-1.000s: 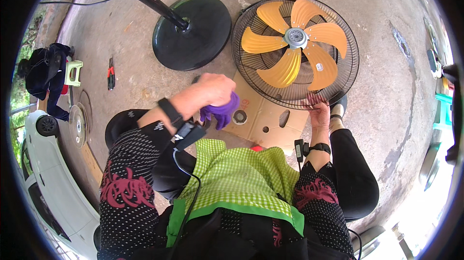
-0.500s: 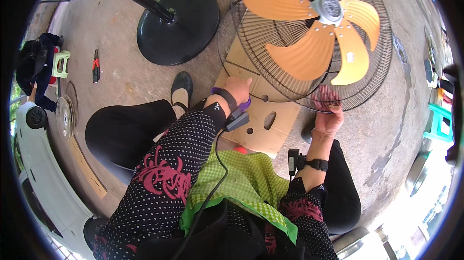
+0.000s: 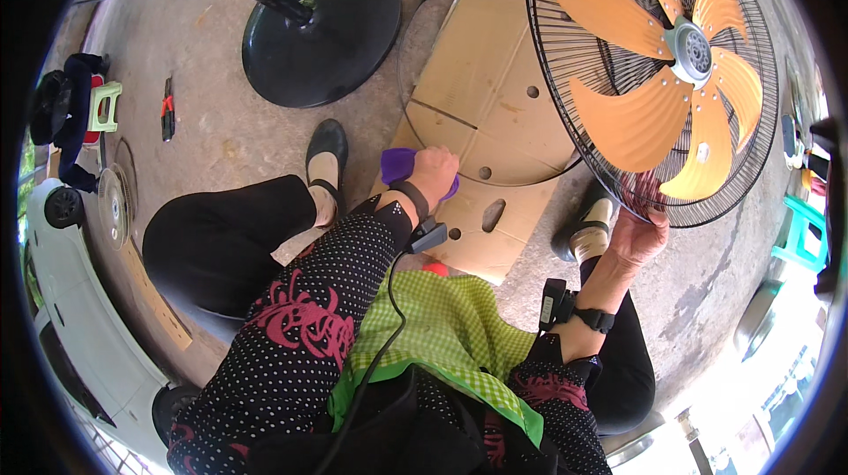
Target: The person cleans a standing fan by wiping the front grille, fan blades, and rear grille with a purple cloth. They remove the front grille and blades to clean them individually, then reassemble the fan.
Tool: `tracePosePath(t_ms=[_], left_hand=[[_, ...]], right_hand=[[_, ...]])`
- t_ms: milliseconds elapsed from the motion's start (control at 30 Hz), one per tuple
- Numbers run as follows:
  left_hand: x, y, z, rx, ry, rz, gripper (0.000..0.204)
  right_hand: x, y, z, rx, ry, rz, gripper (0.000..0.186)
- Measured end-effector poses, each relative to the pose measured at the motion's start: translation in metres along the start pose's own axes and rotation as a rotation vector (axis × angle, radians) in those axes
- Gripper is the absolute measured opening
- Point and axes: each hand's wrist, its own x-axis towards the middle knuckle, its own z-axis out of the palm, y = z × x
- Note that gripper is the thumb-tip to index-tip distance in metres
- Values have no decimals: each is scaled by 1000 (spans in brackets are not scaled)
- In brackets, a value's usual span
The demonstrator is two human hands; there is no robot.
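My left hand (image 3: 433, 172) is closed on a purple cloth (image 3: 398, 162), over the near left part of a thin hoop (image 3: 408, 110). Whether the fingers pinch the hoop through the cloth is hidden. My right hand (image 3: 636, 238) grips the lower rim of a black wire fan guard (image 3: 560, 100), fingers behind the wires. Orange fan blades (image 3: 625, 120) around a grey hub (image 3: 692, 52) sit inside this guard, which stands tilted at the upper right. Beneath my left hand lies a flat cardboard sheet (image 3: 495, 51) with punched holes.
A round black stand base (image 3: 327, 51) with a pole is at the upper left. Red-handled pliers (image 3: 168, 111) lie on the concrete floor. Further left are another fan guard (image 3: 113, 207), a wooden strip (image 3: 159, 296), a seated person (image 3: 71, 117) and a white car (image 3: 88, 307). A teal stool (image 3: 801, 233) stands right.
The fan guard with its blades has shifted right, uncovering more cardboard and hoop. My right hand has moved right and closed on its rim. More purple cloth shows beside my left hand.
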Motion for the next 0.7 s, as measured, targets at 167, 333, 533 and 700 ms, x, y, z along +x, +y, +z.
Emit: tracePosePath(t_ms=[167, 333, 533, 700], left_hand=[[3, -4, -7, 21, 26, 18, 12], [17, -24, -52, -182, 31, -34, 15], [44, -65, -165, -441, 306, -86, 18], [64, -121, -265, -888, 526, 78, 17]], right_hand=[[-4, 0, -2, 12, 6, 30, 59], [-5, 7, -12, 21, 99, 43, 63], [-5, 10, -10, 65, 131, 31, 52], [0, -1, -8, 108, 94, -28, 51]])
